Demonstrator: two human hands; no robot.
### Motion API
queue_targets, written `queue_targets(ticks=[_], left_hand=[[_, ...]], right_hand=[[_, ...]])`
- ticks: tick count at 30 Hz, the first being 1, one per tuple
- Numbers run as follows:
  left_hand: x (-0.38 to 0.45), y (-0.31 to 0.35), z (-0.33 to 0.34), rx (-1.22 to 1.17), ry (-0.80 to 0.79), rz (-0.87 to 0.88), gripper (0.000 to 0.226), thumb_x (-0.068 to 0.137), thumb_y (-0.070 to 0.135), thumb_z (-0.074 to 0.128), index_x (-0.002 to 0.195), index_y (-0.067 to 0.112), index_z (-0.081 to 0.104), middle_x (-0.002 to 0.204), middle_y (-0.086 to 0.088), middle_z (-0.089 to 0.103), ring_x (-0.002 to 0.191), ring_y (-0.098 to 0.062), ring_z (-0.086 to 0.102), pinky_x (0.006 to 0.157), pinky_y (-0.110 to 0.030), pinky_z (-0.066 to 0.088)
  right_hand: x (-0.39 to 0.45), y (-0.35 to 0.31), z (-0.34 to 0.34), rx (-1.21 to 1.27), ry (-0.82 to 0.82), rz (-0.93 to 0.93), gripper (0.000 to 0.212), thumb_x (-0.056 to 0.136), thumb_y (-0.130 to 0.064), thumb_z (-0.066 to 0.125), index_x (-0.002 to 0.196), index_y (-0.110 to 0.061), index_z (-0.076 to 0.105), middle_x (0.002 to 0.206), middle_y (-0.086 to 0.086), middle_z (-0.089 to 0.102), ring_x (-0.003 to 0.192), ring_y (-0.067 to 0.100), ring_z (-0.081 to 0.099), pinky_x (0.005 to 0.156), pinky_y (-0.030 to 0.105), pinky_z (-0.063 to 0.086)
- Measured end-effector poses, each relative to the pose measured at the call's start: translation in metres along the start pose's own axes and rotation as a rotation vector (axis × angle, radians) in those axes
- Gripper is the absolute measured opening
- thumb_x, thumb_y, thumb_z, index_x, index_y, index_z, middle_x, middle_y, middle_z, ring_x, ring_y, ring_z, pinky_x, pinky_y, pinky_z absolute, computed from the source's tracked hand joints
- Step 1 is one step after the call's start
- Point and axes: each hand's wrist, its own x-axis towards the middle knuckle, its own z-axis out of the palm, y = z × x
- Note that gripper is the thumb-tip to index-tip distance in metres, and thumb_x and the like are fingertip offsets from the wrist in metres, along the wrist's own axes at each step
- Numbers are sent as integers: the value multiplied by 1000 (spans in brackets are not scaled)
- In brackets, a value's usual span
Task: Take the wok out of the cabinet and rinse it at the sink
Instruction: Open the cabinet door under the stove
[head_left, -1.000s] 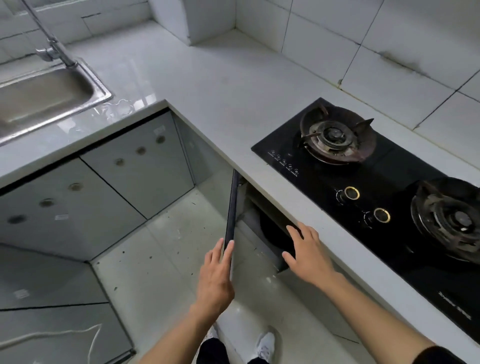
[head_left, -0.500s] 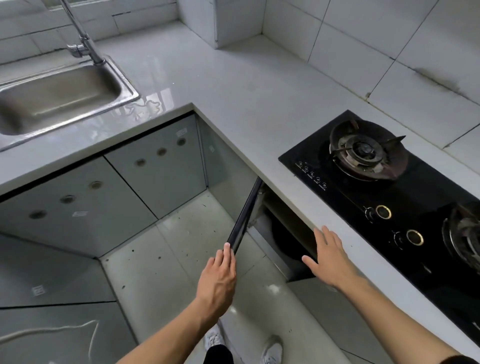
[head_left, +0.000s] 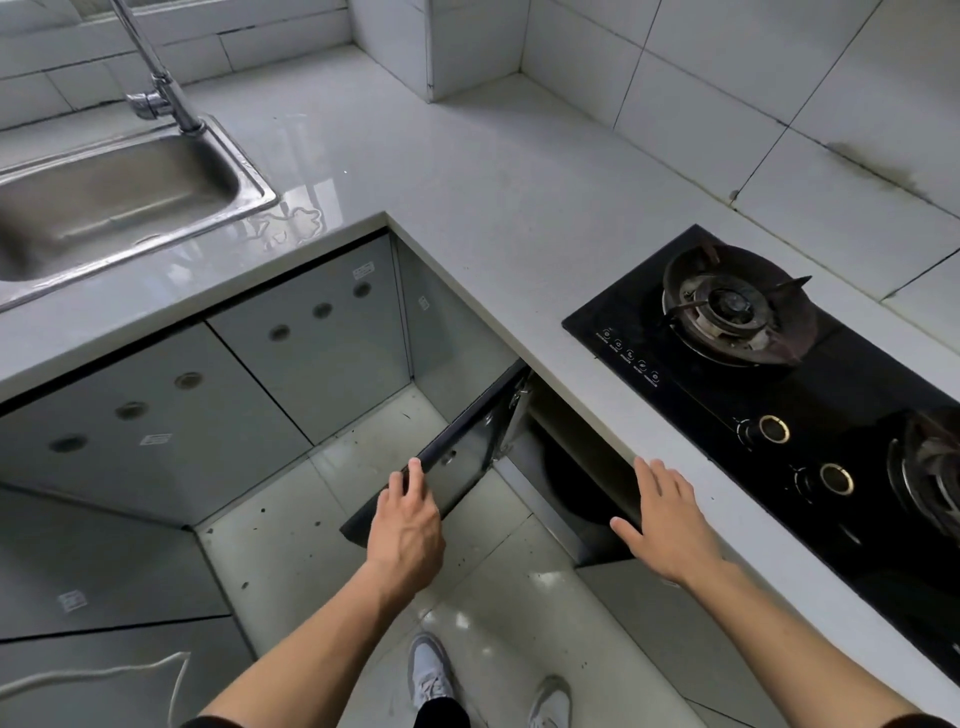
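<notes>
Wok (head_left: 574, 488) sits dark and round inside the open cabinet (head_left: 582, 431) under the counter (head_left: 467, 208), below the stove (head_left: 779, 384) — only part of it shows. Left hand (head_left: 408, 525) grips the top edge of the swung-out door (head_left: 457, 457), fingers curled over it, while the right hand (head_left: 667, 525) hovers flat and spread at the cabinet mouth, holding nothing. Sink (head_left: 249, 171) and tap (head_left: 161, 88) lie well apart — far left.
</notes>
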Motion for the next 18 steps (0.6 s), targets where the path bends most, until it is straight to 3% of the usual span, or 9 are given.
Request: queue_targets(ticks=[6,13,18], left_hand=[[32,-43,2,129,-22,41,78,92,45,34,143,-13,25,155,-29,14,144,-43,10,116,-51,19],[37,-47,7,103,-6,42,85,91,54,34,145,-10,22,155,-26,18,144,-41,13,116,-49,20],[30,-38,0,-118,116,-32,86,91,54,44,152,3,9,156,-17,22,142,-32,20,119,-40,19]], right_hand=[[0,-1,-4,6,-23,20,92,93,-58,48,154,-11,-3,162,13,7,149,32,7,120,39,15],[0,-6,-13,54,-70,38,89,92,-54,53,154,-17,1,162,13,9,149,32,7,119,41,20],[-5,-5,-26,229,-93,73,81,93,-43,57,154,-20,8,162,7,14,149,26,10,119,46,25]])
